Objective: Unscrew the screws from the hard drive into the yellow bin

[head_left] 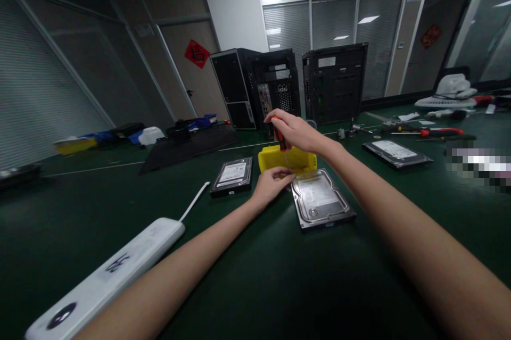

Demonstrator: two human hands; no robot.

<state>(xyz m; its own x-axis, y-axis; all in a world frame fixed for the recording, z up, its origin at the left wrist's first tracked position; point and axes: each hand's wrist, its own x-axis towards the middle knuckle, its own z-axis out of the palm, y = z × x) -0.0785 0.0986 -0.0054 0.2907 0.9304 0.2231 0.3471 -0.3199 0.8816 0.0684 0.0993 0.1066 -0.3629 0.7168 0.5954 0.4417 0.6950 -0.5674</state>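
Note:
A silver hard drive (321, 196) lies flat on the table in front of me. My left hand (273, 184) is closed at its far left corner, thumb and fingers gripping the edge there. My right hand (293, 130) is wrapped around the orange and black handle of a screwdriver (282, 142), held upright above that same corner. The screwdriver's thin shaft points down to the left fingertips, which hide its tip. Right behind both hands stands a yellow bin (271, 158), partly covered by them.
A second hard drive (232, 175) lies to the left, a third (395, 152) to the right. A white power strip (115, 271) runs along the near left. Computer cases (335, 84) stand at the back. Pliers (441, 132) and other tools lie at the right.

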